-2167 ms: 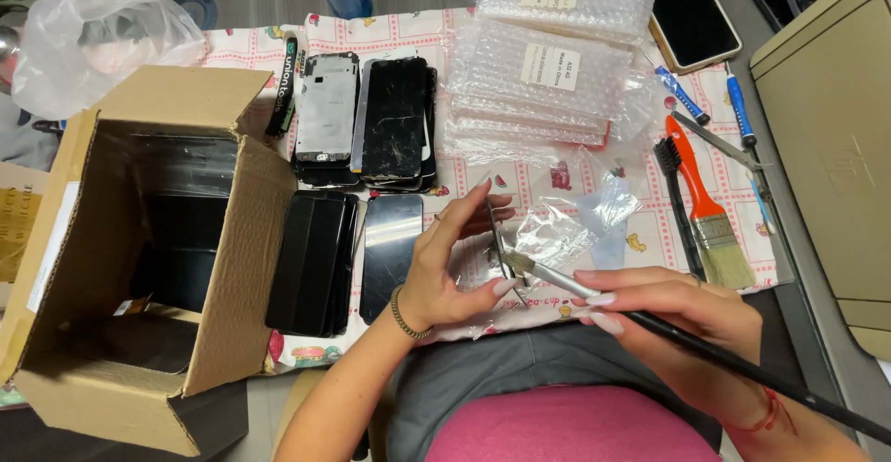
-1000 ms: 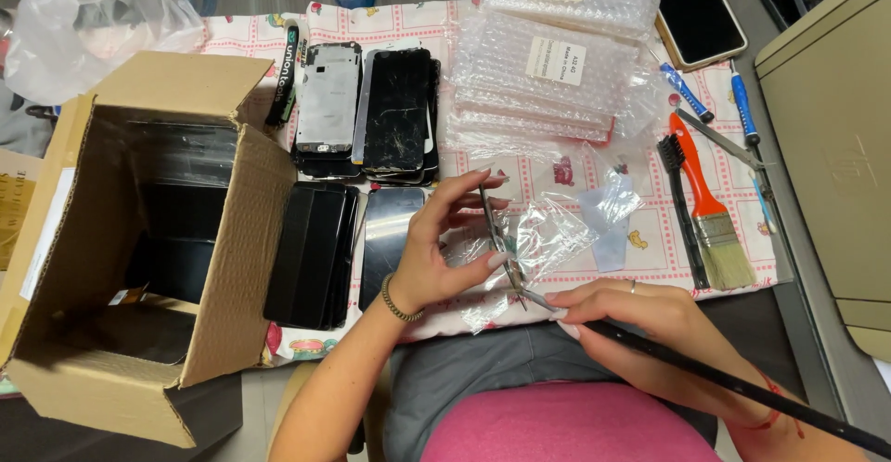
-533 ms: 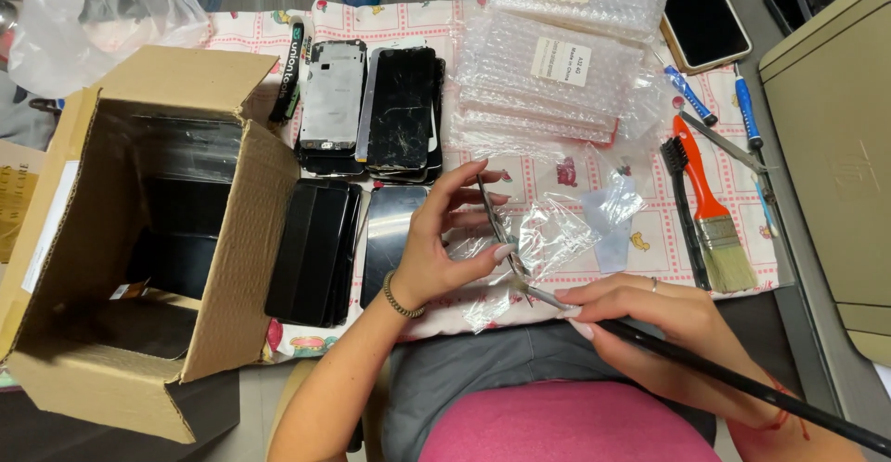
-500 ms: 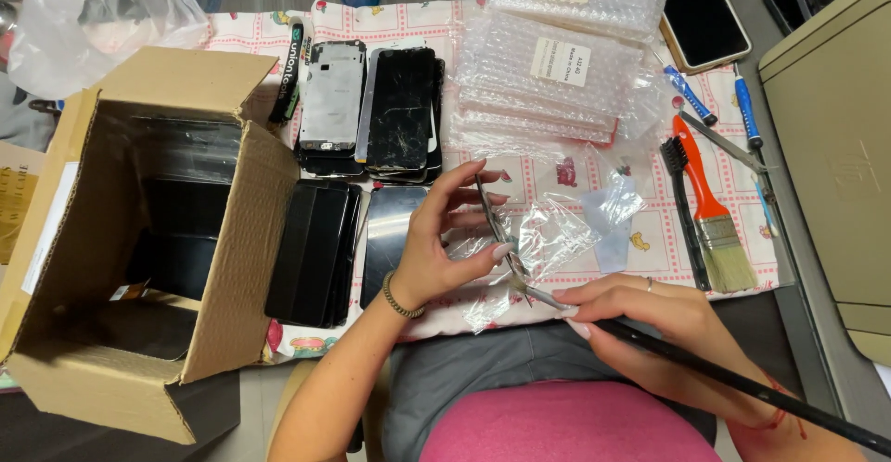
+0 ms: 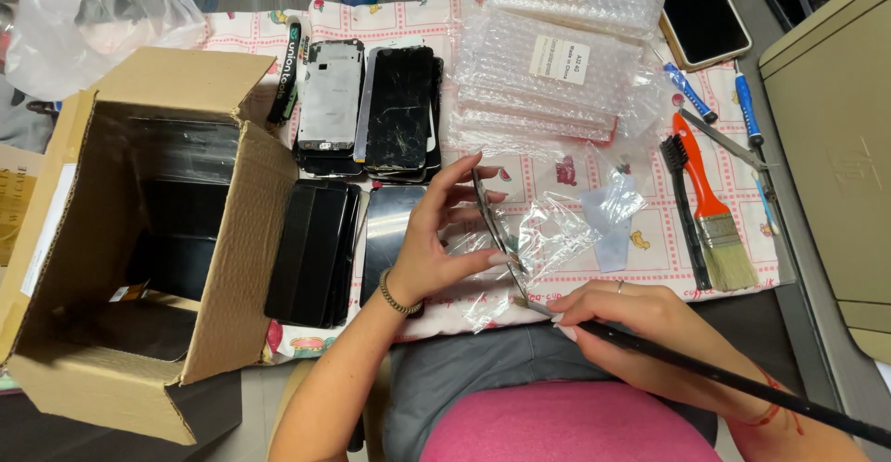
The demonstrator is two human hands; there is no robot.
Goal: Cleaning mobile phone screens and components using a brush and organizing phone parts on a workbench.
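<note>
left hand (image 5: 436, 249): gripped thin phone screen panel (image 5: 497, 230) edge-on, tilted, held above the desk (image 5: 650, 258) at centre, just near of the phone stacks (image 5: 371, 109).
right hand (image 5: 640, 318): closed around long black brush (image 5: 705, 374), tip at panel's near edge.
change: over the last seconds tip slid slightly nearer along the edge; panel barely shifted, clear plastic wrap (image 5: 557, 235) stayed behind it.
meaning: edge work looked ongoing.
left of scene: open cardboard box (image 5: 139, 239).
</note>
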